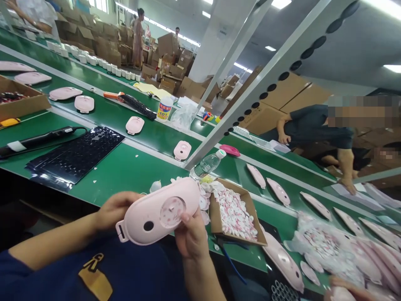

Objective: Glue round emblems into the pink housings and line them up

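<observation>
A long pale-pink plastic casing (138, 217) with rounded ends is held up in front of my chest, tilted. It has a small dark round hole, a round recess and a slotted tab at its left end. A round disc with pink print (172, 211) sits in the recess. My left hand (117, 209) grips the casing's back edge, fingers partly hidden behind it. My right hand (192, 234) holds the right end, its thumb beside the disc. Just right of it stands a cardboard box (216, 223) heaped with small white-and-pink pieces (234, 213).
A clear bottle (205, 165) stands behind the box. Dark patterned sheets (78, 154) and a black corded tool (37, 140) lie left. Pink casings (134, 125) line the green belt. At right, another person's hand (344, 288) is beside a plastic bag of pieces (322, 242).
</observation>
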A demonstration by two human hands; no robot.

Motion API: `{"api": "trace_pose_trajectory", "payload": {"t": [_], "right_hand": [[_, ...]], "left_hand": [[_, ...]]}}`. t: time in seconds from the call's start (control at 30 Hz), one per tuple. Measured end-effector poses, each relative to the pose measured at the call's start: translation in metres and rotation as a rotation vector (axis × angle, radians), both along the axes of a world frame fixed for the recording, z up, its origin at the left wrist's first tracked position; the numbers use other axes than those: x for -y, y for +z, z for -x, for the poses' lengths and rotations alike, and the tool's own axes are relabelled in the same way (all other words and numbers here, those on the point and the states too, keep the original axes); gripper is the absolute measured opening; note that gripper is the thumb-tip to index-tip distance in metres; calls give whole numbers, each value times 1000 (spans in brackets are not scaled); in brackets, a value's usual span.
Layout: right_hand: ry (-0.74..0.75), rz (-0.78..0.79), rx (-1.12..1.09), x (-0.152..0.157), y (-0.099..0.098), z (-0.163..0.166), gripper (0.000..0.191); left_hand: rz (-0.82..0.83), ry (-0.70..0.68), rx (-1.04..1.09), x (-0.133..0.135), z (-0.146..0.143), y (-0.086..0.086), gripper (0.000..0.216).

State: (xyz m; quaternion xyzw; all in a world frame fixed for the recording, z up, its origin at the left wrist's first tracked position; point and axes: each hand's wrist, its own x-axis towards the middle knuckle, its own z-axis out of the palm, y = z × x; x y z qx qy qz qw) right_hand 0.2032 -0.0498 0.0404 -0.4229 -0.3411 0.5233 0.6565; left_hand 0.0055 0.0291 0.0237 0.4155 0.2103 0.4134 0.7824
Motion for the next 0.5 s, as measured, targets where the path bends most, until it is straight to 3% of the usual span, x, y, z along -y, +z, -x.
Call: {"api": "trace_pose_trajectory", "payload": {"t": [0.1,0.17,0.3,0.4,0.5], "right_hand": [[-53,-18,176,-9,-4,-3,115],[-64,-14,247,-15,-8,1,110],[-63,-9,287,-18,-10,9,79],[18,-24,265,-12,-13,13,82],[44,8,285,-5,-19,18,91]], "left_hand": [[78,-233,77,-8,2,5,55],[55,-302,17,-7,-2,5,67],[7,-110,-199,3,-9,-2,71],[-2,13,-218,9,-11,-5,70],[-44,46,-239,11,-10,-6,70]]}}
